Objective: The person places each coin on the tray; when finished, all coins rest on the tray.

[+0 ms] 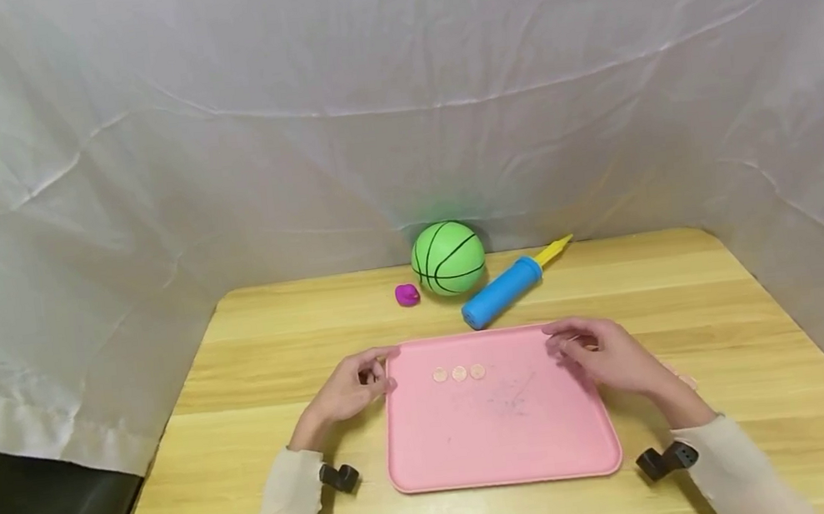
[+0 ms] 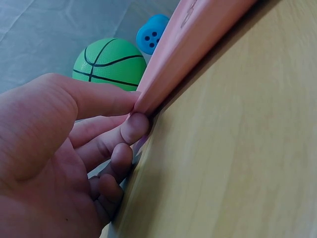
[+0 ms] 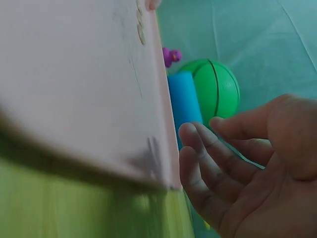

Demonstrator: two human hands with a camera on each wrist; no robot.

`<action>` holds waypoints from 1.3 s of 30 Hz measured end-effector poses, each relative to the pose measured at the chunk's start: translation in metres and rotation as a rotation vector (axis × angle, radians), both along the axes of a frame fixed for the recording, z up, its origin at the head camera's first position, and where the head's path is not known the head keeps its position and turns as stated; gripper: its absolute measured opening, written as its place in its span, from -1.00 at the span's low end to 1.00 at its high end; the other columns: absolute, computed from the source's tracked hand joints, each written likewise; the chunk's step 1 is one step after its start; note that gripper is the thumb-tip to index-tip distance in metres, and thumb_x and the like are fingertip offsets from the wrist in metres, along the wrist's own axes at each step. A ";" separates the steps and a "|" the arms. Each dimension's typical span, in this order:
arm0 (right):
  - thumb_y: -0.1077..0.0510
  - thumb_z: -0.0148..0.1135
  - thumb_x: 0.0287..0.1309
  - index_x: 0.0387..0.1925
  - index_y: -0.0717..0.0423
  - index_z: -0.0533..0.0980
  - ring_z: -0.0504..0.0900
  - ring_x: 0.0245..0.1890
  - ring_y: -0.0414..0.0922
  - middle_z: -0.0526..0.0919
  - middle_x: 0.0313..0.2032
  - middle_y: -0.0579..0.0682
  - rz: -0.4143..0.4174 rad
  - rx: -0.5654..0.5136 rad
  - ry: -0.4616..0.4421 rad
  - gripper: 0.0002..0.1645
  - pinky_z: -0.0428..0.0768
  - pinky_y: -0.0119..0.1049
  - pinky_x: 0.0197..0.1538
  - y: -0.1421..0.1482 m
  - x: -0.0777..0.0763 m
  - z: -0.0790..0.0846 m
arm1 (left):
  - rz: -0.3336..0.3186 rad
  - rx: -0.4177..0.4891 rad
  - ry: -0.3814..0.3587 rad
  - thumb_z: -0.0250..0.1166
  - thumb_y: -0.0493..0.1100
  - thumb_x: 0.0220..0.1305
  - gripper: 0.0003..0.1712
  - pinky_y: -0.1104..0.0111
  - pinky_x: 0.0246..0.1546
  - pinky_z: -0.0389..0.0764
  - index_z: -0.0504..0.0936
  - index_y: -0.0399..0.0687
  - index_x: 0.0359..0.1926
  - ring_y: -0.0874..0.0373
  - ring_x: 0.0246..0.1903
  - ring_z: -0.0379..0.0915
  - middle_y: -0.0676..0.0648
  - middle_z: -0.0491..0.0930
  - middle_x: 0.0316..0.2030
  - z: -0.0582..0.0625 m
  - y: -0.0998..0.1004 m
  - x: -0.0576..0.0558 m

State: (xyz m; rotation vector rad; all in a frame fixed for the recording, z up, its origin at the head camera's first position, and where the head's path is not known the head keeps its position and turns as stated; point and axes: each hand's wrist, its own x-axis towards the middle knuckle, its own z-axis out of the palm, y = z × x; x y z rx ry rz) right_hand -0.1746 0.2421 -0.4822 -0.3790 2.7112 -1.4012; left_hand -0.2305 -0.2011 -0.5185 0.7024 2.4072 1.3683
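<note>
A pink tray (image 1: 504, 457) lies on the wooden table with three small coin-like discs (image 1: 459, 373) in a row near its far side. At its far left corner is my left hand (image 1: 350, 387). The left wrist view shows the thumb (image 2: 111, 99) and a bent finger of that hand pinching the tray's rim. My right hand (image 1: 611, 353) is by the far right corner. Its fingertips (image 3: 188, 158) are right beside the tray's edge in the right wrist view, while the thumb stands off, gripping nothing.
Behind the tray sit a green ball (image 1: 448, 258) with black lines, a small magenta toy (image 1: 407, 294) and a blue hand pump (image 1: 502, 292) with a yellow nozzle. More pale discs (image 1: 687, 381) show partly behind the right forearm. Grey cloth (image 1: 401, 149) hangs around the table.
</note>
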 end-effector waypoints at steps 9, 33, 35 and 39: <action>0.31 0.21 0.55 0.27 0.24 0.64 0.77 -0.04 0.00 0.83 0.07 0.21 -0.124 0.134 0.035 -0.63 0.71 -0.39 -0.24 0.042 0.015 -0.005 | 0.005 -0.014 0.005 0.37 -0.35 0.44 -0.37 0.51 -0.30 0.42 0.50 -0.38 0.48 0.22 -0.37 0.37 -0.20 0.62 -0.30 0.003 -0.001 -0.002; 0.24 0.50 0.30 0.00 0.16 0.74 0.78 -0.27 -0.12 0.85 -0.25 -0.03 -0.249 0.396 0.136 -0.75 0.58 -0.37 -0.19 0.087 0.029 -0.017 | 0.003 -0.004 0.016 0.38 -0.36 0.44 -0.37 0.50 -0.28 0.44 0.50 -0.40 0.47 0.21 -0.36 0.38 -0.21 0.63 -0.29 0.002 0.000 0.000; 0.23 0.50 0.30 0.00 0.16 0.73 0.77 -0.28 -0.15 0.85 -0.26 -0.03 -0.253 0.394 0.134 -0.74 0.57 -0.38 -0.20 0.088 0.029 -0.018 | 0.000 0.000 0.011 0.37 -0.37 0.44 -0.38 0.50 -0.27 0.44 0.50 -0.41 0.47 0.21 -0.35 0.38 -0.22 0.63 -0.29 0.002 0.000 0.000; 0.23 0.49 0.29 -0.01 0.16 0.73 0.73 -0.29 -0.20 0.83 -0.27 -0.05 -0.255 0.394 0.136 -0.75 0.57 -0.39 -0.23 0.088 0.029 -0.020 | 0.000 0.002 0.003 0.35 -0.38 0.45 -0.38 0.51 -0.26 0.44 0.50 -0.41 0.47 0.20 -0.34 0.39 -0.22 0.63 -0.28 0.002 0.000 0.001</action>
